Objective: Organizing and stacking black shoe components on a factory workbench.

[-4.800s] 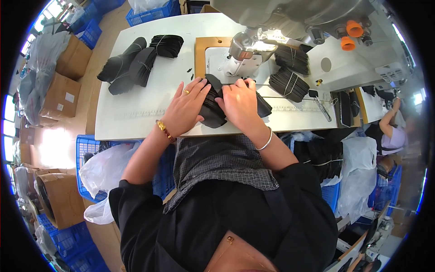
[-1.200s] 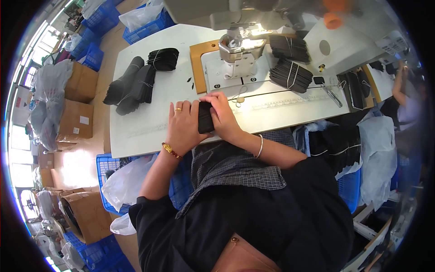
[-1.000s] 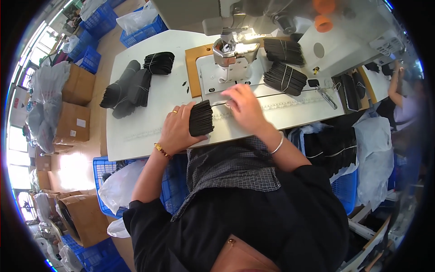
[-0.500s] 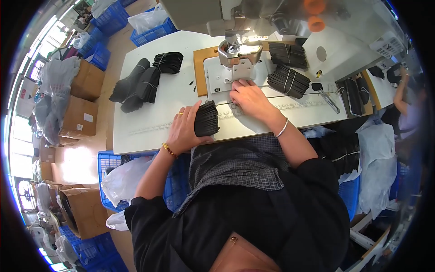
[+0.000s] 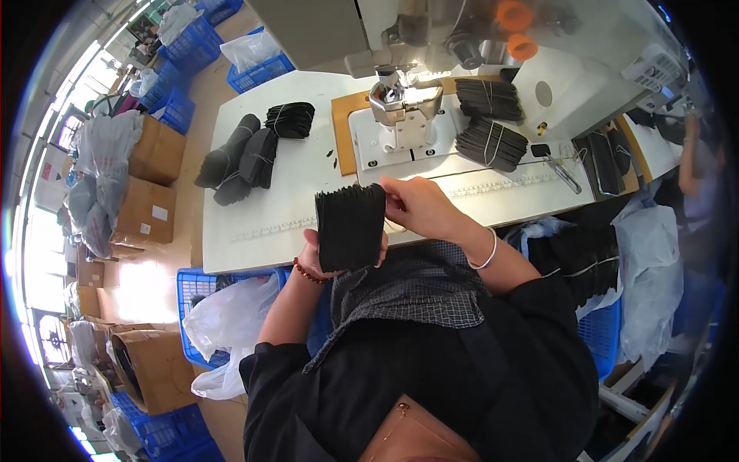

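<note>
My left hand [image 5: 309, 252] holds up a thick stack of black fabric pieces [image 5: 350, 229] from below, its fingers wrapped round the lower part. The stack stands over the table's front edge, its many layers showing along the top. At the stack's upper right corner, my right hand [image 5: 419, 208] is closed, thumb and fingers pinching the edge; the fingertips are partly hidden. Beyond the hands is the sewing machine's metal head [image 5: 404, 104], over a white plate [image 5: 385, 150]. Nothing lies under its foot that I can make out.
Tied black bundles [image 5: 490, 142] lie right of the machine head, more dark bundles [image 5: 258, 158] at the table's left. Thread snips [image 5: 562, 171] rest on the right. A ruler strip [image 5: 285, 228] runs along the table [image 5: 231, 246]. Blue baskets with plastic bags [image 5: 231, 308] flank my lap.
My left hand has lifted the stack off the table and turned it toward me. My right hand has come back from the machine plate to the stack's corner.
</note>
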Demonstrator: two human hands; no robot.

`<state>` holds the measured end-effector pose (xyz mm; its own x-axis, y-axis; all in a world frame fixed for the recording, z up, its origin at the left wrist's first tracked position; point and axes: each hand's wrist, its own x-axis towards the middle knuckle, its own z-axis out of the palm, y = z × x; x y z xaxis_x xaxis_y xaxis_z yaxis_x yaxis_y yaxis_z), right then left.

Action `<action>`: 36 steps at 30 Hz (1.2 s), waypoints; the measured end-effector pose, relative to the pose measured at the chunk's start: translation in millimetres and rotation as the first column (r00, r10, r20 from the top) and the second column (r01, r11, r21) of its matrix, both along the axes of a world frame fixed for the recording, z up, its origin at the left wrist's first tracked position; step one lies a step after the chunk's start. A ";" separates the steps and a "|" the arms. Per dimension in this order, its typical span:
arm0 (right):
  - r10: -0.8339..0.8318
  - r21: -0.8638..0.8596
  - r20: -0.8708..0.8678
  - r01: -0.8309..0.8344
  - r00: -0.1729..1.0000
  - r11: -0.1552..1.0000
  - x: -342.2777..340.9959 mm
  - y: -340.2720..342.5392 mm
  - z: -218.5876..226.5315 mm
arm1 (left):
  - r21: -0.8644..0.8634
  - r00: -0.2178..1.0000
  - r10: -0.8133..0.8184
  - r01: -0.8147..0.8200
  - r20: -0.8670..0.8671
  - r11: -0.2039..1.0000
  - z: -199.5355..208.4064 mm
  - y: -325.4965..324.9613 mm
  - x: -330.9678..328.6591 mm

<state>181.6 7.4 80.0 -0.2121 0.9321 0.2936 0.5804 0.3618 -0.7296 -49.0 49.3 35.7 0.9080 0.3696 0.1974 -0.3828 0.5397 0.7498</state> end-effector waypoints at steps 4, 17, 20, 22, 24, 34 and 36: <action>0.059 -0.178 -0.228 -0.101 0.972 0.979 8.0 1.7 -3.2 | -0.024 0.999 0.025 -0.027 -0.048 0.999 -6.6 -6.9 3.0; 0.164 0.159 -0.986 -0.582 -0.045 0.798 58.2 8.7 -34.2 | 0.106 0.974 0.188 -0.175 -0.129 0.979 9.3 13.5 -54.4; 0.290 -0.070 -0.887 -0.726 0.359 0.684 36.6 -0.3 13.1 | 0.686 0.757 0.542 -0.174 -0.366 0.706 34.0 5.0 -42.3; 0.411 -0.330 -0.608 -0.687 0.680 0.648 11.4 -8.3 16.0 | 0.773 0.662 0.644 -0.151 -0.385 0.617 47.4 -11.3 -24.2; 0.606 -0.119 -0.035 -0.605 0.795 0.787 -5.2 -40.4 44.0 | 0.929 0.321 0.884 -0.031 -0.340 0.369 55.2 -18.4 -15.5; 0.312 0.140 0.009 -0.310 0.950 0.940 21.8 -37.6 -4.5 | 0.190 0.929 0.274 -0.231 -0.247 0.954 33.5 1.1 -40.6; 0.278 0.243 0.081 -0.290 0.957 0.926 13.8 -34.3 -34.1 | 0.046 0.949 0.310 -0.307 -0.064 0.950 23.3 -3.7 -34.2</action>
